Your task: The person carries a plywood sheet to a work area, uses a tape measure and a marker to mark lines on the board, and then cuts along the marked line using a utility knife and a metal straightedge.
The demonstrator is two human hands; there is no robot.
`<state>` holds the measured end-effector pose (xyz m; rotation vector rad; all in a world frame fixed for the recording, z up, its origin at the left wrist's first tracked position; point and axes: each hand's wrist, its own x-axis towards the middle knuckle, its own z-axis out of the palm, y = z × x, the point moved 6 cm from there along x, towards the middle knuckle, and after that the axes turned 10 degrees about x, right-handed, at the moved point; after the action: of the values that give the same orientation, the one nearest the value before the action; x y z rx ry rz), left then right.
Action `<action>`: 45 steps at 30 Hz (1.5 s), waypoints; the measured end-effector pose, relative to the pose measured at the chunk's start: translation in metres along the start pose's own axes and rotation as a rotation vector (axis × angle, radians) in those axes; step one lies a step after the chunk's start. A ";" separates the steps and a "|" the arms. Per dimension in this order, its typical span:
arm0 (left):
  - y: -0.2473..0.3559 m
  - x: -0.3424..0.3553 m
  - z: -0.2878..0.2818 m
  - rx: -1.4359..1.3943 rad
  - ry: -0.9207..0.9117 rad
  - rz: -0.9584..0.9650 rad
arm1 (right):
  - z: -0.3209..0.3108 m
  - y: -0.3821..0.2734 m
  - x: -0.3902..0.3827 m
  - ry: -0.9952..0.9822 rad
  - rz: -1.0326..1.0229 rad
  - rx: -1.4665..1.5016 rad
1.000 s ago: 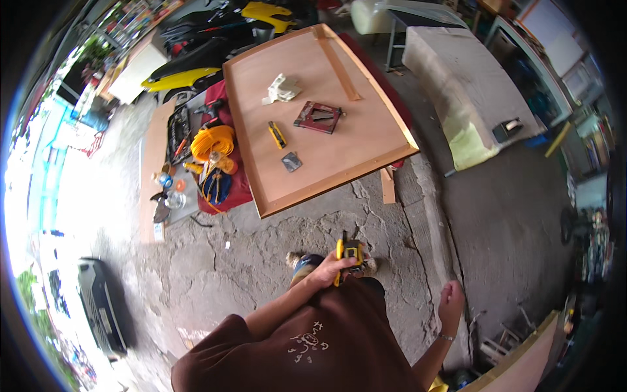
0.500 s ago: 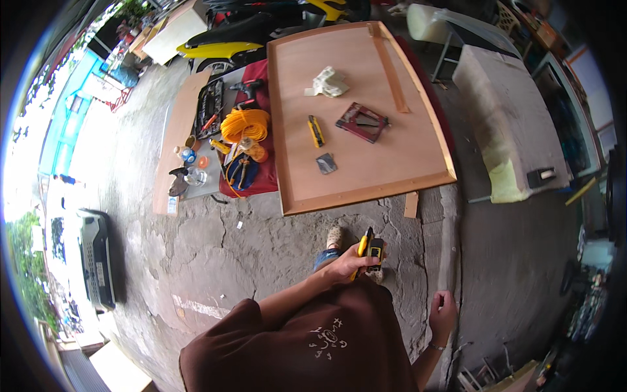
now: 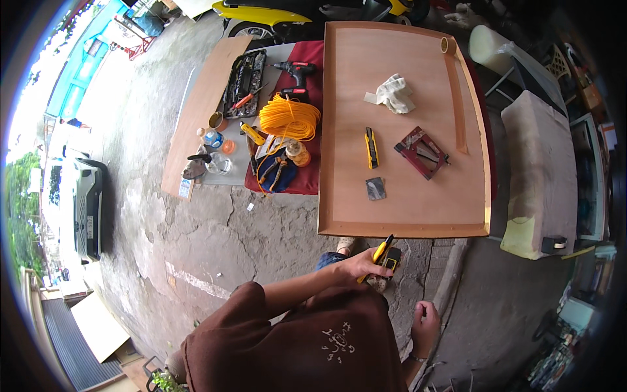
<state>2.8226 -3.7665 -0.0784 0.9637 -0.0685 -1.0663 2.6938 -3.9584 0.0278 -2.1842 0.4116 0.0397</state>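
Steadying seemed wise | left fingers (image 3: 379, 268) gripped boxy black-yellow tape measure (image 3: 392, 257), slim yellow tool (image 3: 381, 251) | right fingers (image 3: 427, 308), four o'clock, curled, contents unclear

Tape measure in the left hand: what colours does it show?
The tape measure is black and yellow, seen best in the head view.
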 end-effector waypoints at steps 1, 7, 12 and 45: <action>0.003 -0.001 -0.005 -0.001 0.001 0.011 | 0.004 -0.004 0.005 -0.023 -0.006 -0.008; 0.007 -0.004 -0.026 0.046 -0.042 -0.013 | 0.015 -0.017 0.026 -0.086 -0.004 -0.030; 0.014 -0.002 -0.027 0.078 -0.039 0.050 | 0.012 -0.016 0.030 -0.046 -0.027 -0.050; -0.274 0.007 0.349 0.570 -0.917 -0.755 | -0.091 0.148 -0.497 1.304 0.597 0.001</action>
<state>2.4661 -4.0293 -0.0591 0.9346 -0.8519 -2.2096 2.1681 -3.9734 0.0557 -1.7262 1.7356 -1.0809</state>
